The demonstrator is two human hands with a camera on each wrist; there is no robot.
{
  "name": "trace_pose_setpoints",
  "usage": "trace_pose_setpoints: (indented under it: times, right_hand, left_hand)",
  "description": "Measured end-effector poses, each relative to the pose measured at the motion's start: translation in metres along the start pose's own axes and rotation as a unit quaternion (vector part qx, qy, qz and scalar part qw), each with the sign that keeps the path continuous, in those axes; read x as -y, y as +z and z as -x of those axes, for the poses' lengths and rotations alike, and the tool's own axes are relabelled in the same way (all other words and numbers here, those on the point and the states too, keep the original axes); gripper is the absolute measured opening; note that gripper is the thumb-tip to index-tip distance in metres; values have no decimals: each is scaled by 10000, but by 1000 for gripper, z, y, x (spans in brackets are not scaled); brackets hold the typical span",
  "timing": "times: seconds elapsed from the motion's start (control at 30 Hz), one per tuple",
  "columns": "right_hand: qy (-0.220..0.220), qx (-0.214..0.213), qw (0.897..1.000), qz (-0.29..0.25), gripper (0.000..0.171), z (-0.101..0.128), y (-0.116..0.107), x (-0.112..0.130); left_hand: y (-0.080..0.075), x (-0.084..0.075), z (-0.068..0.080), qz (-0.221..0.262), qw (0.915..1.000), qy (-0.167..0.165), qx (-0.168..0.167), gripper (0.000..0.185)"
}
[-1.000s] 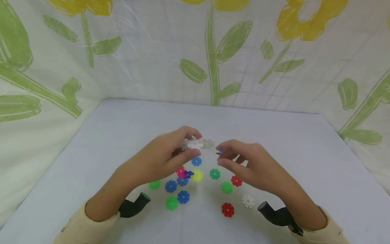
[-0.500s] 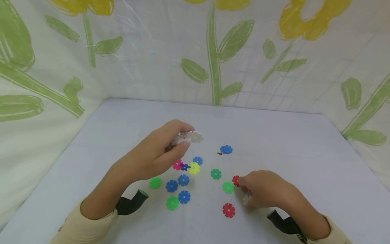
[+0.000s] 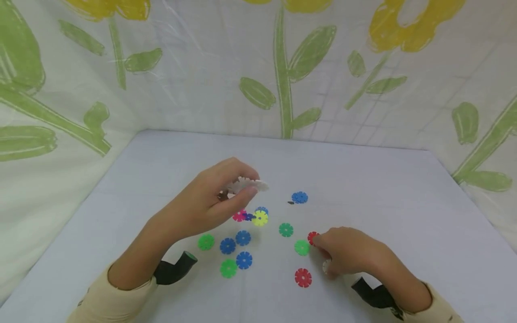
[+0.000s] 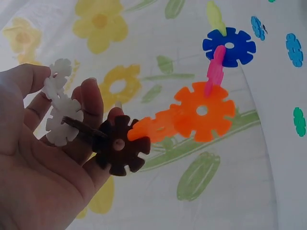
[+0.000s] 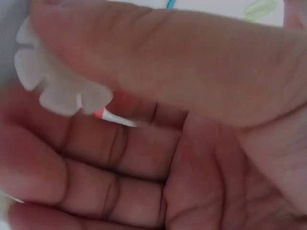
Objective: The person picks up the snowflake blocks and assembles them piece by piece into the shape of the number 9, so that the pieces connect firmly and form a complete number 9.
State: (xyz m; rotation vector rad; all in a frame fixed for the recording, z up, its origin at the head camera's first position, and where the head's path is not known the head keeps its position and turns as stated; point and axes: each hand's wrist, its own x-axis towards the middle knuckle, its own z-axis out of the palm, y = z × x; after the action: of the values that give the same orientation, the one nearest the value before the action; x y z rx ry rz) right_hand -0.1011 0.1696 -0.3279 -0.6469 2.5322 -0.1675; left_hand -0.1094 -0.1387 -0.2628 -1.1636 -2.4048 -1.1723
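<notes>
My left hand [image 3: 208, 199] is raised above the table and pinches the white end of a chain of slotted flower-shaped discs. In the left wrist view the white discs [image 4: 63, 120] join a brown disc [image 4: 122, 146], then orange discs [image 4: 206, 122], a pink disc [image 4: 215, 72], a dark blue disc [image 4: 237, 51] and a yellow disc [image 4: 216, 17]. The chain dangles below that hand. Low over the table at right, my right hand [image 3: 353, 249] grips a loose white disc [image 5: 62, 88] by its edge, thumb on top. A red disc [image 3: 313, 237] lies by its fingertips, partly covered.
Loose discs lie flat on the white table [image 3: 161, 157]: blue [image 3: 244, 260], light green [image 3: 228, 268], green [image 3: 286, 229] and red [image 3: 303, 277]. Farther back are a blue disc [image 3: 300, 197] and a small dark piece [image 3: 291, 202]. Flower-printed cloth [image 3: 202, 89] hangs around the table.
My right hand has come away from the chain, down and to the right, onto the white disc. My left hand has shifted slightly left and up with the chain.
</notes>
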Motion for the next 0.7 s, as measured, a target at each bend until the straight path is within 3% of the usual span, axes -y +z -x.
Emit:
trace_pose_setpoints:
  times: [0.13,0.2,0.27,0.33,0.43,0.6,0.67,0.7]
  right_hand:
    - [-386,164,9986,-322,29,2,-5,-2]
    - [-680,200,9945,-766,25,4,-10,-3]
    - [-1030,175,9857,-1323,21,7,-16,-3]
    - [-1471,91,9691,-1976,18,9,-22,-2]
    - [-2310,-230,9291,-2879,15,11,-27,-1]
    - [-3578,-832,8372,-4050,19,11,-34,6]
    - [-3712,-927,8143,-4366,21,10,-37,10]
    - [-3729,-960,8082,-4456,22,10,-38,13]
  left_hand:
    - [1,0,0,-2,10000,-37,64,16]
    - [2,0,0,22,9999,-67,133,14]
    - [3,1,0,53,9998,-30,190,14]
    - [5,2,0,74,9997,87,235,14]
    - [6,2,-1,64,9991,332,259,13]
    - [8,2,-1,5,9983,492,321,12]
    - [9,2,-2,9,9981,490,371,13]
    - [10,1,-2,25,9980,495,396,13]
